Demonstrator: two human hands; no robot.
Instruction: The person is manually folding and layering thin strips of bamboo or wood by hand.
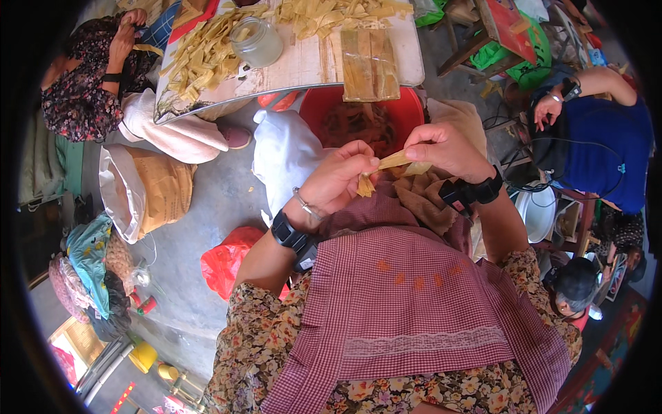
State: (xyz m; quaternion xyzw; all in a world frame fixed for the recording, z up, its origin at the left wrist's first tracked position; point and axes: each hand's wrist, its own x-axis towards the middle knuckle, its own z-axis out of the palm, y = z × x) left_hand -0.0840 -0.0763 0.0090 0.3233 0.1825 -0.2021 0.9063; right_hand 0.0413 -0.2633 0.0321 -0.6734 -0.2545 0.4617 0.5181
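Note:
My left hand (339, 174) pinches one end of a pale yellow, dried-looking flat strip (394, 161) above my lap. The other end is between the closed fingers of my right hand (447, 152), so the strip is stretched between both hands. A short frayed tuft of the same yellow material (365, 185) hangs below my left fingers. Just beyond my hands stands a red bucket (411, 107) with brownish scraps inside, partly hidden. A flat yellow-brown panel with a glossy, clear-looking surface (370, 65) overhangs the near edge of the work table (303, 61).
Heaps of yellow strips (203, 58) and a glass jar (256, 43) lie on the table. Someone in dark floral clothing (83, 96) sits at left, another in blue (600, 138) at right. A paper sack (165, 190) and red plastic bag (231, 261) rest on the floor.

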